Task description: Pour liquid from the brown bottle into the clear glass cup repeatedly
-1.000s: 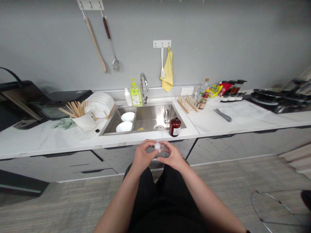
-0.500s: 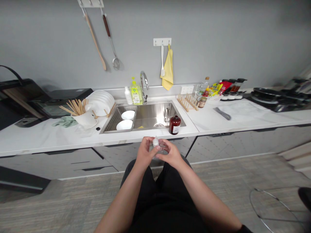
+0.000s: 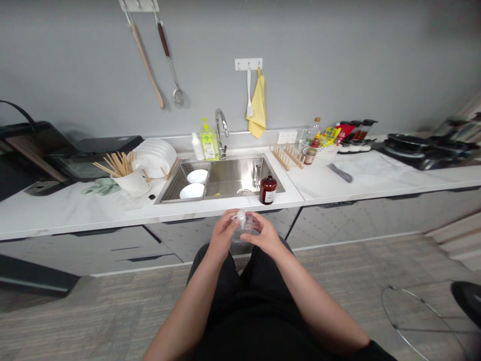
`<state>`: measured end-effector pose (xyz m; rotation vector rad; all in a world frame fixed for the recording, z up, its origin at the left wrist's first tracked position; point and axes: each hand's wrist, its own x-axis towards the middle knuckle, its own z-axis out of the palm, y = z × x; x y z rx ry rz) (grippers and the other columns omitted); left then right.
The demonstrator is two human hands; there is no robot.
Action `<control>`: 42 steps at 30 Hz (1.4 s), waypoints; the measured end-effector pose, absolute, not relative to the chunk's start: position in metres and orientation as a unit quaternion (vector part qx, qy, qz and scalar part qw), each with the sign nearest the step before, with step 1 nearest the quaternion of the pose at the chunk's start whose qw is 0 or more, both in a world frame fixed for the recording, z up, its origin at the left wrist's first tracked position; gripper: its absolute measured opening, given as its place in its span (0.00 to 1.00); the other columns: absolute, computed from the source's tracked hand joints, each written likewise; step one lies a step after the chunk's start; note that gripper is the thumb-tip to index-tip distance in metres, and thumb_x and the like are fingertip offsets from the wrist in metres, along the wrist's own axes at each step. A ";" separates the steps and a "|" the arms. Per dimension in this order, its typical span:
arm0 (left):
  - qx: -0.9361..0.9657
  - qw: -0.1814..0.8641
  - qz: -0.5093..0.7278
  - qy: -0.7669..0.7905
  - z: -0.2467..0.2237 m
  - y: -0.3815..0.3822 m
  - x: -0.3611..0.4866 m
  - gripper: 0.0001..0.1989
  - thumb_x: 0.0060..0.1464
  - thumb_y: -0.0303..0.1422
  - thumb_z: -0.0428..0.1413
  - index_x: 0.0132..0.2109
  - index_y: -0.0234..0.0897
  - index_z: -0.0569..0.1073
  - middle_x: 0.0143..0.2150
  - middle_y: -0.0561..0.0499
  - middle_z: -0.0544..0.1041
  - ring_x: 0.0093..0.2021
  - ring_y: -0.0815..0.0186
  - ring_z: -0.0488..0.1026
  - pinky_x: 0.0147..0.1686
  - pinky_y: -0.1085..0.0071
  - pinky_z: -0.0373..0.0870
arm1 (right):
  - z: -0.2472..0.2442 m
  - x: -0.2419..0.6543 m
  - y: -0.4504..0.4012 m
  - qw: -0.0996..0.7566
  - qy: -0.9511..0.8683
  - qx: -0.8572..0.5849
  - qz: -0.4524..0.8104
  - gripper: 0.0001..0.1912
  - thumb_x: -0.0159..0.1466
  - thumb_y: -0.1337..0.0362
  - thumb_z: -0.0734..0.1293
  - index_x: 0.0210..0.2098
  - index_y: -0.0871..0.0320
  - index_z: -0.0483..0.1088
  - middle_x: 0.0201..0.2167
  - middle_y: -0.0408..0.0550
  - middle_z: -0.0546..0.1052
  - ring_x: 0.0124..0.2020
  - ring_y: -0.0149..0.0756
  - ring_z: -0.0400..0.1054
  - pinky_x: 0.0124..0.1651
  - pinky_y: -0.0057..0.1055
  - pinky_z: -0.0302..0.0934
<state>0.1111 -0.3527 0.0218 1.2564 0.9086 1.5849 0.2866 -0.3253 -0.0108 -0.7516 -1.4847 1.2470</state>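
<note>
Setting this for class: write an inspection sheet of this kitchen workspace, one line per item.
surface: white marble-look countertop around a steel sink.
job's things: small clear container with white cap.
clutter: dark red bottle at the sink's front edge; white bowls on the sink rack.
hands: left hand at the cap; right hand around the container.
cables: black cord, far left.
surroundings: grey wall, yellow towel hanging.

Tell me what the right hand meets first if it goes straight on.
The right hand points toward the clear bottle, which it already touches. Beyond that, it would probably meet the left hand, though depth is hard to judge here.
</note>
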 end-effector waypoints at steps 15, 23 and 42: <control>0.496 0.456 0.647 0.357 0.018 -0.357 0.113 0.18 0.62 0.45 0.71 0.53 0.42 0.82 0.55 0.45 0.83 0.58 0.53 0.79 0.63 0.57 0.72 | -0.010 0.291 -0.330 0.509 -0.617 -0.304 0.518 0.41 0.52 0.53 0.89 0.62 0.51 0.79 0.62 0.55 0.84 0.63 0.53 0.80 0.61 0.45 0.78; 0.498 0.452 0.648 0.358 0.021 -0.360 0.117 0.21 0.59 0.45 0.73 0.52 0.42 0.79 0.55 0.45 0.83 0.58 0.53 0.79 0.62 0.57 0.73 | -0.007 0.293 -0.330 0.502 -0.621 -0.302 0.520 0.41 0.52 0.52 0.89 0.62 0.51 0.79 0.61 0.55 0.84 0.61 0.53 0.80 0.61 0.46 0.78; 0.525 0.428 0.640 0.363 0.022 -0.361 0.114 0.15 0.63 0.45 0.70 0.51 0.42 0.85 0.55 0.44 0.83 0.59 0.51 0.79 0.66 0.54 0.72 | -0.010 0.292 -0.329 0.503 -0.620 -0.293 0.527 0.41 0.52 0.52 0.90 0.62 0.51 0.79 0.61 0.54 0.84 0.61 0.52 0.80 0.60 0.44 0.78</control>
